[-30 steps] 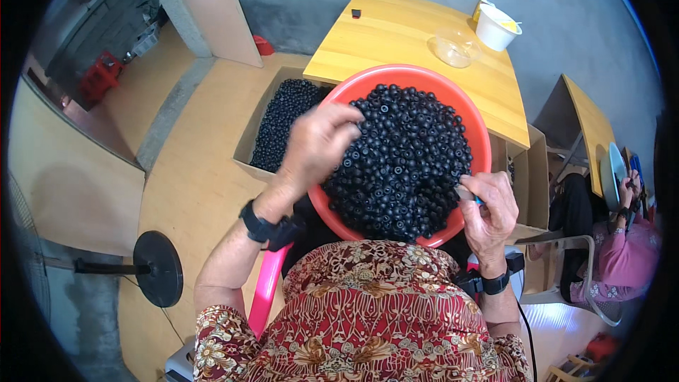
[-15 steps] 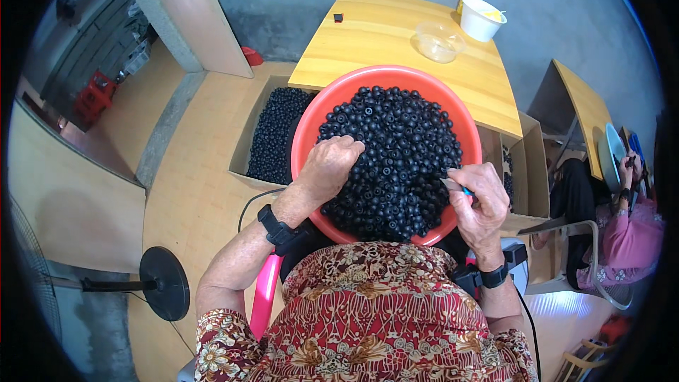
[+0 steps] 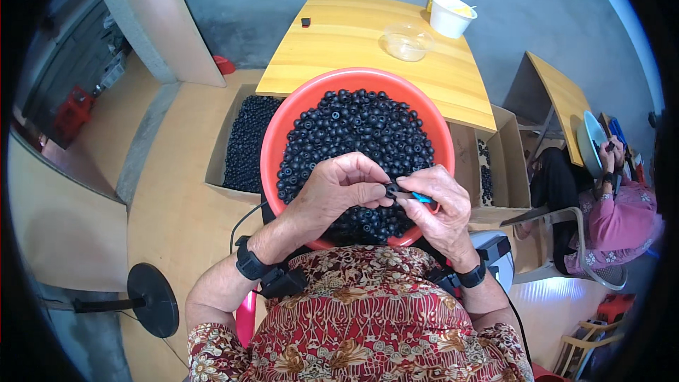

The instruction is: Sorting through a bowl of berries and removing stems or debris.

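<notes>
A red plastic basin (image 3: pixel 271 143) full of small round black parts with holes (image 3: pixel 361 117) sits in front of my body. Over its near half, my left hand (image 3: pixel 343 189) pinches one black part (image 3: pixel 390 189) between thumb and fingertips. My right hand (image 3: pixel 442 205) grips a small knife with a blue handle (image 3: pixel 421 197). Its short blade meets the pinched part, and my two hands nearly touch there. Whether the blade cuts into the part is too small to tell.
Beyond the basin stands a wooden table (image 3: pixel 332 39) with a clear bowl (image 3: pixel 408 44) and a white tub (image 3: pixel 451 18). Cardboard boxes of black parts flank the basin, one on the left (image 3: pixel 247 143). At right, a seated person in pink (image 3: pixel 615 223) works over a blue basin (image 3: pixel 590 140).
Both hands have come together over the basin's near half, the left moving right and down, the right moving left. A black part now shows in my left fingertips, against the knife.
</notes>
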